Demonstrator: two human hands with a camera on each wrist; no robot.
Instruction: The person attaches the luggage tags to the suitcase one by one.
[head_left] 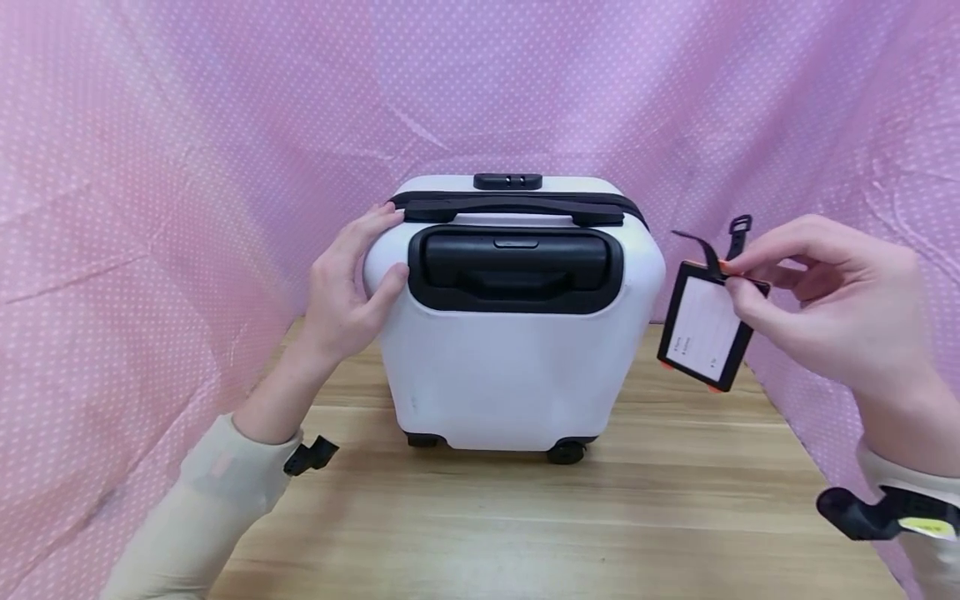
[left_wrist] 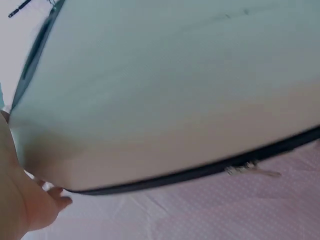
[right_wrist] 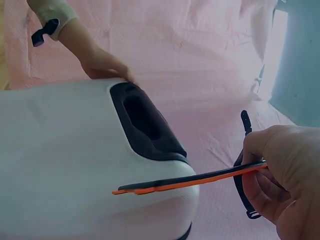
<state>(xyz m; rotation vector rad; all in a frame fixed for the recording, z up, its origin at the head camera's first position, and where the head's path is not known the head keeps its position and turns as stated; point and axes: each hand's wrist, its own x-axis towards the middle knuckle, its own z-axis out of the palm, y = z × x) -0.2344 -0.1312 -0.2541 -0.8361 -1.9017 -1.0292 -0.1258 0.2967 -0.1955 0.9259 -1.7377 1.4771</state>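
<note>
A white suitcase [head_left: 510, 367] stands upright in the head view, with a black top handle [head_left: 517, 206] and a black recessed pull handle [head_left: 516, 260]. My left hand [head_left: 348, 283] rests on its upper left corner, the fingers over the top edge and the thumb against the front face. To the right of the suitcase, my right hand [head_left: 840, 300] pinches a luggage tag [head_left: 705, 325] between thumb and fingers near its top. The tag has a white card, a black frame and orange edges. Its black strap [right_wrist: 240, 185] is unfastened, the buckle end apart from the other end.
Pale wood [head_left: 540, 533] lies under the suitcase wheels. Pink dotted cloth [head_left: 510, 92] hangs behind and along both sides. A combination lock [head_left: 507, 181] sits on the suitcase top, and zipper pulls [left_wrist: 250, 169] hang along its side seam.
</note>
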